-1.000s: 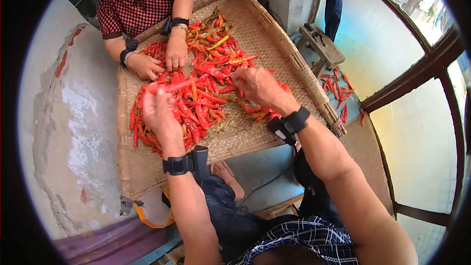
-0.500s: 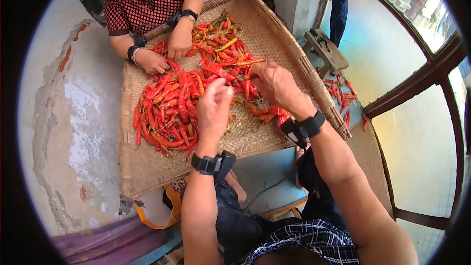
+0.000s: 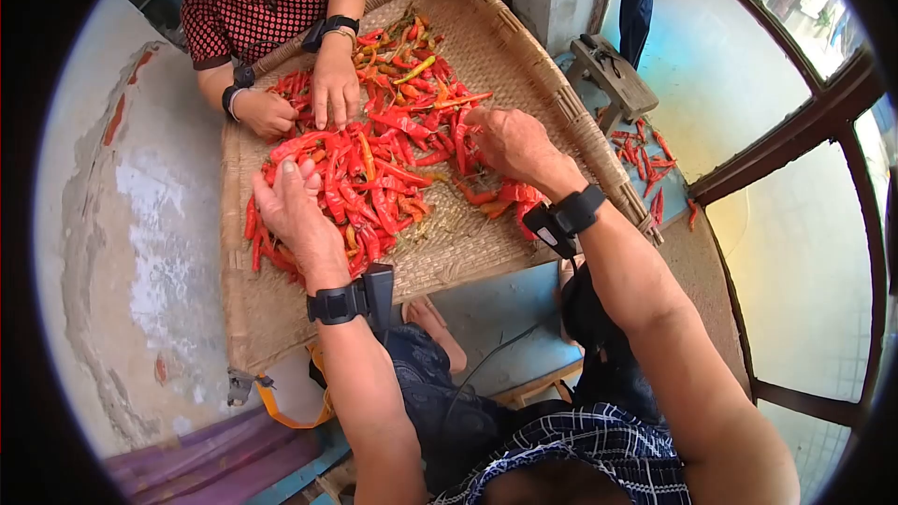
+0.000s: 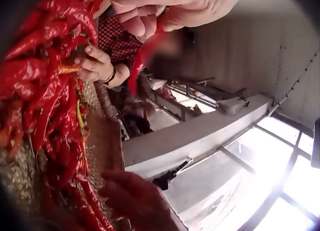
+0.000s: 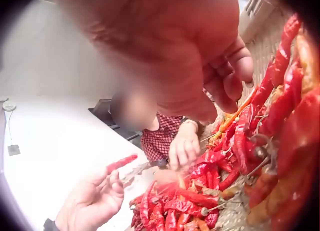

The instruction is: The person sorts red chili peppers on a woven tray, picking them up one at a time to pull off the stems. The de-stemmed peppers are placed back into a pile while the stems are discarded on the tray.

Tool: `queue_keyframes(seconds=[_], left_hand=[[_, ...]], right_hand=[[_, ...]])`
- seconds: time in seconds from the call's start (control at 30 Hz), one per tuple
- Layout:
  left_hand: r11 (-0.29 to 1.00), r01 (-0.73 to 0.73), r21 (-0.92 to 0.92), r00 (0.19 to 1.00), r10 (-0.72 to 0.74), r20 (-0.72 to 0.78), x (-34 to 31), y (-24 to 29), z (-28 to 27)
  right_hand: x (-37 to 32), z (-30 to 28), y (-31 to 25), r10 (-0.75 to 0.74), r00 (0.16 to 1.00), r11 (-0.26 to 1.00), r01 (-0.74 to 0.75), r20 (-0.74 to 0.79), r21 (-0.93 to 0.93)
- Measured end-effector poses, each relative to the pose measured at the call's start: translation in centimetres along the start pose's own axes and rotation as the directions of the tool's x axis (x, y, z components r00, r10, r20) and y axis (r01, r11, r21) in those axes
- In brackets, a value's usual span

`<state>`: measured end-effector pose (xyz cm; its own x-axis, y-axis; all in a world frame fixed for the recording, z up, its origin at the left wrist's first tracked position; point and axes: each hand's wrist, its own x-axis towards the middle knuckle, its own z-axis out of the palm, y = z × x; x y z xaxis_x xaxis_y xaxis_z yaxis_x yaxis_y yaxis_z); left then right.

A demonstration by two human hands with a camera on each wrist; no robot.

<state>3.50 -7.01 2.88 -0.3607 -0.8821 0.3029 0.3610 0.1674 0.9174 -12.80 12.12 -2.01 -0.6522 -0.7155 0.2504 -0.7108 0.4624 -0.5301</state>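
Head view, centre: a shallow woven tray [image 3: 496, 42] bears a heap of chili peppers [image 3: 360, 196], mostly red, with orange ones among them and a yellow chili [image 3: 414, 70] toward the top. The left hand [image 3: 301, 220], at the left of the heap, pinches one red chili pepper [image 4: 141, 58] between thumb and fingers; the left wrist view shows this pepper hanging below the fingertips. The right hand [image 3: 524, 145], at the right of the heap, is bent over the peppers with its fingers curved downward — whether it grips one cannot be told. At the upper left of the frame, a second person in a patterned shirt [image 3: 267, 14] has a flat hand [image 3: 335, 89] on the peppers and a bent hand [image 3: 265, 113] at the heap's edge. Upper right: a wooden stool [image 3: 619, 82] — with loose red chilies [image 3: 645, 161] on the floor beside it.
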Motion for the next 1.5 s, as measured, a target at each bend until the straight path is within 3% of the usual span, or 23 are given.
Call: queue_keyframes(seconds=[0.1, 0.17, 0.2, 0.33, 0.4, 0.43, 0.5, 0.57, 0.63, 0.67, 0.7, 0.77, 0.83, 0.9, 0.97, 1.03, 1.1, 1.13, 1.17, 1.2, 1.33, 1.37, 1.5], left_hand=[[0.998, 0.05, 0.026, 0.988, -0.046, -0.147, 0.1, 0.7, -0.5], [0.993, 0.034, 0.11, 0.999, -0.034, -0.003, -0.3, 1.1, -0.3], [0.992, 0.019, 0.123, 0.999, -0.022, 0.025, -0.6, 1.1, 0.0], [0.979, -0.022, 0.202, 0.975, -0.023, 0.22, -1.2, 0.3, 0.7], [0.98, 0.034, 0.197, 0.951, -0.093, 0.295, -1.5, -0.5, 1.3], [0.973, 0.073, 0.217, 0.932, -0.144, 0.332, -1.9, -0.8, 1.7], [0.967, 0.186, 0.174, 0.856, -0.246, 0.455, -2.8, -1.6, 2.4], [0.92, 0.337, 0.202, 0.759, -0.392, 0.519, -3.9, -2.1, 3.2], [0.844, 0.506, 0.178, 0.678, -0.517, 0.523, -5.2, -2.2, 4.0], [0.81, 0.567, 0.149, 0.634, -0.545, 0.549, -5.7, -1.9, 4.2], [0.809, 0.569, 0.15, 0.632, -0.546, 0.55, -5.8, -2.0, 4.3], [0.777, 0.629, 0.003, 0.595, -0.484, 0.641, -6.1, -2.3, 4.6], [0.76, 0.648, -0.041, 0.583, -0.461, 0.67, -5.8, -2.5, 4.7], [0.782, 0.612, -0.122, 0.686, -0.448, 0.573, -5.7, -2.4, 4.6], [0.78, 0.606, -0.153, 0.715, -0.451, 0.534, -5.2, -2.5, 4.4], [0.883, 0.432, -0.182, 0.847, -0.328, 0.419, -4.3, -1.9, 4.0], [0.916, 0.333, -0.225, 0.917, -0.258, 0.306, -2.7, -1.9, 3.0], [0.93, 0.257, -0.264, 0.952, -0.196, 0.237, -1.8, -1.9, 2.4], [0.938, 0.196, -0.284, 0.972, -0.149, 0.18, -1.0, -1.7, 1.5], [0.946, 0.159, -0.283, 0.986, -0.138, 0.093, -0.5, -1.4, 0.9], [0.98, 0.067, -0.187, 0.987, -0.092, -0.129, 0.3, -0.5, -0.2], [0.98, 0.065, -0.186, 0.987, -0.091, -0.133, 0.3, -0.4, -0.3], [0.994, 0.105, -0.023, 0.982, -0.1, 0.161, -0.7, -0.4, 0.7]], right_hand=[[0.6, 1.9, 0.3, -0.019, 0.997, 1.0, 0.02, 0.072, -0.015], [0.7, 3.2, -0.3, -0.135, 0.991, 0.962, 0.124, -0.027, -0.244], [0.7, 3.3, -0.9, -0.16, 0.983, 0.958, 0.132, -0.093, -0.256], [1.3, 1.8, -1.4, 0.006, 0.997, 0.972, 0.013, 0.078, -0.236], [1.6, 1.1, -0.8, 0.109, 0.993, 0.986, -0.102, 0.042, -0.135], [1.7, 0.6, -0.5, 0.107, 0.993, 0.986, -0.099, 0.049, -0.137], [1.6, -0.8, 0.0, 0.008, 0.994, 0.977, 0.016, -0.109, 0.214], [0.8, -3.0, -1.4, -0.007, 0.998, 0.944, 0.029, -0.069, 0.329], [-0.2, -4.2, -2.4, 0.06, 0.993, 0.723, -0.111, 0.098, 0.682], [-0.6, -4.2, -2.8, -0.004, 0.996, 0.681, -0.062, 0.088, 0.73], [-0.8, -4.6, -3.2, -0.002, 0.996, 0.681, -0.064, 0.089, 0.73], [-1.3, -5.6, -3.9, -0.137, 0.945, 0.562, -0.172, 0.297, 0.809], [-0.9, -5.0, -3.0, -0.187, 0.929, 0.514, -0.184, 0.318, 0.838], [-0.8, -4.8, -2.6, -0.273, 0.909, 0.543, -0.124, 0.314, 0.831], [-0.8, -4.8, -2.7, -0.292, 0.906, 0.557, -0.099, 0.306, 0.824], [-0.7, -4.7, -2.6, -0.129, 0.952, 0.597, -0.148, 0.276, 0.789], [-0.2, -3.4, -1.1, -0.065, 0.974, 0.671, -0.119, 0.217, 0.732], [0.0, -2.7, -0.5, -0.045, 0.988, 0.923, -0.015, 0.147, 0.384], [0.0, -2.0, 0.2, -0.058, 0.996, 0.997, 0.061, 0.075, -0.043], [-0.2, -2.0, -0.5, 0.106, 0.978, 0.984, -0.077, 0.178, -0.162], [0.0, -1.5, -0.9, 0.121, 0.962, 0.936, -0.027, 0.247, -0.351], [0.2, -1.4, -1.0, 0.155, 0.948, 0.921, -0.036, 0.279, -0.389], [0.4, -1.5, -1.0, 0.199, 0.943, 0.923, -0.089, 0.266, -0.375]])
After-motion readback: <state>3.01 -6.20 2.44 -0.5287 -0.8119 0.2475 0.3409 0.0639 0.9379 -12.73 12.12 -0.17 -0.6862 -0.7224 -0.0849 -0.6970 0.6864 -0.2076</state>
